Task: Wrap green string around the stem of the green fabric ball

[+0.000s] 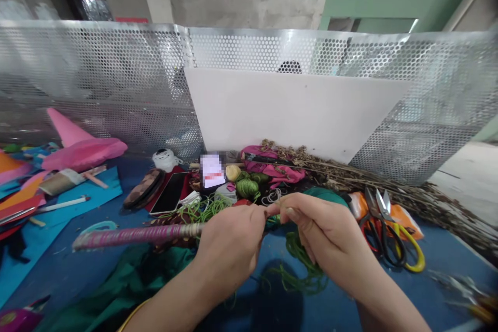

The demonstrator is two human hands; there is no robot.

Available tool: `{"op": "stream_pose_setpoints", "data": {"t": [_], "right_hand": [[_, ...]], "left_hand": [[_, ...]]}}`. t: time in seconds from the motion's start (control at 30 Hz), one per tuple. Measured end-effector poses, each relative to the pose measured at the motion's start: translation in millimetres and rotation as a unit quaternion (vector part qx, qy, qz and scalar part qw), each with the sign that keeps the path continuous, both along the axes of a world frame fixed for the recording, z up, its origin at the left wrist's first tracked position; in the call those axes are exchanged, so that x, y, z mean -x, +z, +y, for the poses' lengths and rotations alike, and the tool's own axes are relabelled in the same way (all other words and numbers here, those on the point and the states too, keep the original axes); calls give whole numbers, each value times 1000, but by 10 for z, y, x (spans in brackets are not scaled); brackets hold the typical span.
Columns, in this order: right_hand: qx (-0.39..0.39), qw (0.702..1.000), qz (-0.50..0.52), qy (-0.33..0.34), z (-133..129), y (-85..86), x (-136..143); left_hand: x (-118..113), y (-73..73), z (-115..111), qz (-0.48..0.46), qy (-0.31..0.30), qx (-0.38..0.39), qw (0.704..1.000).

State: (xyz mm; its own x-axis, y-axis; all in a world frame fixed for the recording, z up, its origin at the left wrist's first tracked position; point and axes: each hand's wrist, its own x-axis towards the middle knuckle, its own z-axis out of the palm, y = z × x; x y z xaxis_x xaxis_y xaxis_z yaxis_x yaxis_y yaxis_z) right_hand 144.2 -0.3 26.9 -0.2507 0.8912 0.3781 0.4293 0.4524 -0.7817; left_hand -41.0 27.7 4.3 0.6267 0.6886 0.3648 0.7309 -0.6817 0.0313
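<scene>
My left hand [233, 241] is closed around a stick [136, 236] wrapped in pink-purple and pale bands, which sticks out to the left. The stick's right end is hidden in my fist. My right hand [322, 228] meets the left at the fingertips, thumb and index finger pinched together. Loops of green cord [305, 270] hang from under the right hand over the blue table; just where the cord is gripped is hidden by the fingers. Dark green cloth [128, 280] lies under my left forearm.
Scissors [383, 233] lie right of my hands, near dry stalks [389, 181]. Behind are green yarn balls [248, 188], a phone [169, 194] and a brown patterned pouch [143, 189]. A pink paper hat [83, 148] sits left. A perforated metal screen [97, 78] bounds the back.
</scene>
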Motion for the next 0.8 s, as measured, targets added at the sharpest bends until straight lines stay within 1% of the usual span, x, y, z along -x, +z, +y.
{"op": "stream_pose_setpoints", "data": {"t": [0.1, 0.23, 0.37, 0.5, 0.6, 0.8], "right_hand": [[20, 999, 13, -29, 20, 0, 33], [48, 996, -18, -67, 43, -17, 45], [55, 993, -45, -93, 60, -29, 52], [60, 992, -48, -98, 55, -18, 54], [61, 992, -47, -102, 43, -7, 47], [68, 993, -21, -98, 69, -47, 39]], "left_hand": [[-21, -25, 5, 0, -29, -81, 996], [-56, -32, 13, -3, -61, -135, 989], [-82, -43, 14, 2, -69, -142, 988], [-85, -47, 21, 18, -53, -130, 990], [-72, -57, 38, 41, -60, -124, 990], [-70, -70, 30, 73, -64, -153, 983]]}}
